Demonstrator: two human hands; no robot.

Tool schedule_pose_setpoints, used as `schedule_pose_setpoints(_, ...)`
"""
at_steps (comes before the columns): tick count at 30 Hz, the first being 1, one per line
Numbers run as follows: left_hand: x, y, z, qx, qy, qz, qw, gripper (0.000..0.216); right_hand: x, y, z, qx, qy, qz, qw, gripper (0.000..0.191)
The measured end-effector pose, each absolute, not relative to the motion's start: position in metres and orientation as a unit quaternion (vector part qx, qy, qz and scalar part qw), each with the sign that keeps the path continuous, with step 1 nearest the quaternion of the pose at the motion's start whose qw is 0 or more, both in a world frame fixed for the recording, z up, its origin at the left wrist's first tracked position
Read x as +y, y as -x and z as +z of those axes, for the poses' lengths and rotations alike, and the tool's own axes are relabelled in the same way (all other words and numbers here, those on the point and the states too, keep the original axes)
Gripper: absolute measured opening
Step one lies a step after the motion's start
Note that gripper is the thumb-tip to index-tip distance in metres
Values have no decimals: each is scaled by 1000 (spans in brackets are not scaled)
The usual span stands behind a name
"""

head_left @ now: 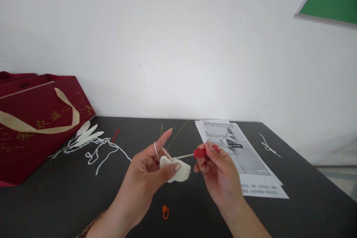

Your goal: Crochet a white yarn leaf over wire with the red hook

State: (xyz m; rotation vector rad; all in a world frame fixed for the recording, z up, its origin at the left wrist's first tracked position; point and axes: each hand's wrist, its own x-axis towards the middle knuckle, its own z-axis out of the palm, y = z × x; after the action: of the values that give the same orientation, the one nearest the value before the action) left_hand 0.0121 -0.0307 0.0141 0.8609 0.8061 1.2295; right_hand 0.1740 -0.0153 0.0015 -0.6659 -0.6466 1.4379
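My left hand (150, 171) pinches a small white crocheted piece (180, 171) between thumb and fingers, with white yarn looped over the raised index finger. My right hand (216, 171) grips a crochet hook by its red handle (202, 152); the metal shaft points left into the top of the white piece. Both hands hover just above the dark table (55, 208).
A dark red paper bag (36, 126) with a beige handle lies at the left. Loose white yarn and white petal shapes (92, 143) lie beside it. Printed sheets (245, 156) lie at the right, an orange stitch marker (165, 212) near the front, a white yarn scrap (269, 147) far right.
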Motion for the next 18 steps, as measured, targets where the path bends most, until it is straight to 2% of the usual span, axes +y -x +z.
schedule_pose_setpoints(13,-34,-11,23,320,-326,515,725,63,-11,-171,-5,-167,267,741,594,15)
schedule_pose_setpoints(18,-35,-11,22,315,-322,502,738,61,-11,-172,-5,-203,257,736,592,15)
